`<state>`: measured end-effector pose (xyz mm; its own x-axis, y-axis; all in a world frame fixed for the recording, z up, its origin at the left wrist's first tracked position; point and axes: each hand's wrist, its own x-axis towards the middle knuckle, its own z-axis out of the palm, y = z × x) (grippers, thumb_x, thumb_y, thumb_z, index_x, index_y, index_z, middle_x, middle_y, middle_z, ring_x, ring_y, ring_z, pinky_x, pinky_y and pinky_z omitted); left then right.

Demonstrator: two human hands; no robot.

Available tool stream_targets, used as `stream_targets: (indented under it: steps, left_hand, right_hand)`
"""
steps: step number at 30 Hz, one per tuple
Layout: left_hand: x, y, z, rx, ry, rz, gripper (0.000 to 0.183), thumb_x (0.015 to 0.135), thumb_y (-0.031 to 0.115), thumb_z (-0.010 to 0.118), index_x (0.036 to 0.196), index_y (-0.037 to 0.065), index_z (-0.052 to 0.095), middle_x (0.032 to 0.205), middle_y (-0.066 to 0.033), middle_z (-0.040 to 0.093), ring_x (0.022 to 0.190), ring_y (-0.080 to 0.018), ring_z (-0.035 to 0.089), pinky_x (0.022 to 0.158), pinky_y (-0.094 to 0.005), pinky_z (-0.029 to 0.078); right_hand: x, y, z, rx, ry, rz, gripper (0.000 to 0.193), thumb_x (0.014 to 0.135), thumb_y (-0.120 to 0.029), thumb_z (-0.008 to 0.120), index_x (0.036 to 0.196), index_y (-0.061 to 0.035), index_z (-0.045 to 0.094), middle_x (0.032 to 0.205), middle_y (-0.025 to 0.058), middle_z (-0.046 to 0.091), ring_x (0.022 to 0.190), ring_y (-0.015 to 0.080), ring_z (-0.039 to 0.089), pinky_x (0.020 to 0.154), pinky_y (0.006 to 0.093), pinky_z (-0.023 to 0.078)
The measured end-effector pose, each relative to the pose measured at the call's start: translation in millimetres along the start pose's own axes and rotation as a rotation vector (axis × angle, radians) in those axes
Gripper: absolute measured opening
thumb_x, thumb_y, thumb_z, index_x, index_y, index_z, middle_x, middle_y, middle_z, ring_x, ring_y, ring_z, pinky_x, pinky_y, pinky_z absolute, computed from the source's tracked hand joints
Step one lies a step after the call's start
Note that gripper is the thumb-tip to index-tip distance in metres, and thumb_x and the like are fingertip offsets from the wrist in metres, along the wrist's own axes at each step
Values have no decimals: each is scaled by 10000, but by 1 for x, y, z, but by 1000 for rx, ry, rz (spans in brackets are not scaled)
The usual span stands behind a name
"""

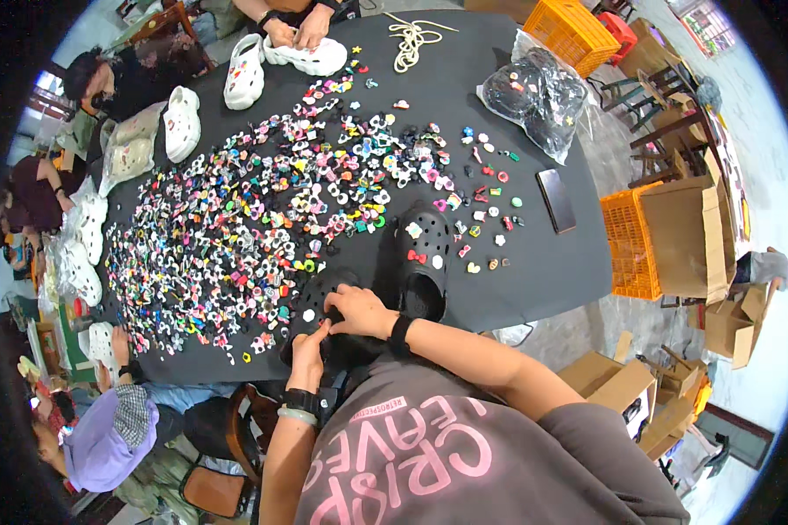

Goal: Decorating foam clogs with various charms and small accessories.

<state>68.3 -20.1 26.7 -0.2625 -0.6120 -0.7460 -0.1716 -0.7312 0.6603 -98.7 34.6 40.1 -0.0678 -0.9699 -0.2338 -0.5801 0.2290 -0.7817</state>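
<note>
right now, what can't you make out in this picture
All in the head view:
- Anything between the fingers of the left hand and right hand: hidden by the hands themselves.
- Part of the black clog beneath them: covered by the hands.
- Many single charms in the pile: too small and overlapping.
- The co-worker's head above the far white clog: cut off by the top edge.

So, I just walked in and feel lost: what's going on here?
The person's left hand and right hand are on a black clog at the near edge of the dark table. A black perforated clog with a red bow-shaped charm sits to its right. Small multicoloured charms lie spread across the table. At the far side, a co-worker's hands are on a white clog.
</note>
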Motion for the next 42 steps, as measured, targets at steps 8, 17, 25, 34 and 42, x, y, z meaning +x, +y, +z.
stream_targets:
  steps: [8, 17, 25, 34, 42]
  left_hand:
    - [-3, 0, -5, -43, -20, -38, 208, 853, 141, 657, 907, -60, 652, 889, -62, 645, 787, -124, 582, 717, -260, 434]
    - [-6, 1, -7, -75, -54, -114, 210, 900, 190, 615, 1008, 12, 641, 977, -36, 638, 905, -139, 574, 794, -289, 438]
    - [-7, -11, -6, -289, -97, -90, 372, 885, 197, 624, 1198, 9, 559, 1140, -67, 590, 1013, -174, 557, 869, -303, 431]
    - [-4, -21, -6, -184, -91, -17, 336, 891, 183, 608, 1176, 11, 561, 1133, -66, 591, 1032, -181, 554, 880, -317, 436]
    - [9, -27, -10, -20, -60, -146, 325, 904, 187, 607, 1165, -3, 570, 1073, -51, 611, 971, -156, 560, 856, -297, 434]
  right_hand:
    - [22, -8, -12, -176, -126, 63, 430, 570, -406, 816, 879, -163, 639, 856, 45, 649, 866, 237, 633, 756, 412, 390]
    - [41, -31, -18, -422, -187, 18, 439, 473, -322, 867, 812, -179, 627, 948, 9, 557, 1047, 226, 492, 809, 388, 371]
    - [55, -20, -8, -451, -307, -80, 1192, 362, -363, 907, 1410, -253, 350, 1386, 92, 393, 1353, 327, 267, 1044, 584, 253]
    - [55, -21, -4, -437, -321, -76, 1061, 420, -329, 896, 1360, -364, 404, 1401, 75, 362, 1348, 314, 261, 1033, 633, 223]
    - [63, -25, 2, -473, -317, -13, 958, 452, -309, 881, 1306, -352, 448, 1368, 69, 388, 1336, 299, 278, 1035, 619, 228]
